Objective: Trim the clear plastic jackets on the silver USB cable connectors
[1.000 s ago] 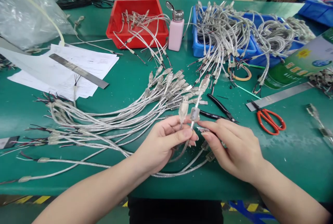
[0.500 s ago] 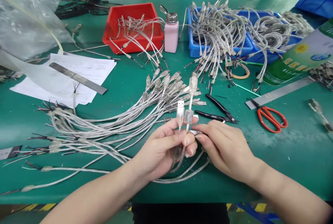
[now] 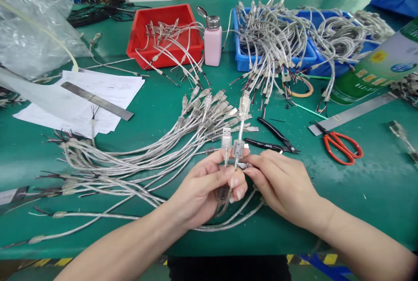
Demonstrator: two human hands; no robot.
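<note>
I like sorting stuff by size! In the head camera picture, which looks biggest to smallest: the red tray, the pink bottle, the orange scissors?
1. red tray, clearly the largest.
2. and 3. orange scissors and pink bottle look about alike; the scissors lie nearer the camera, so I won't rank them.

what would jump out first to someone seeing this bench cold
Both hands meet low at centre, the left hand pinching two upright USB cables while the right hand touches them. A fan of cables sprawls left across the green table. Behind sit a red bin, a pink bottle and blue bins heaped with wire.
</note>
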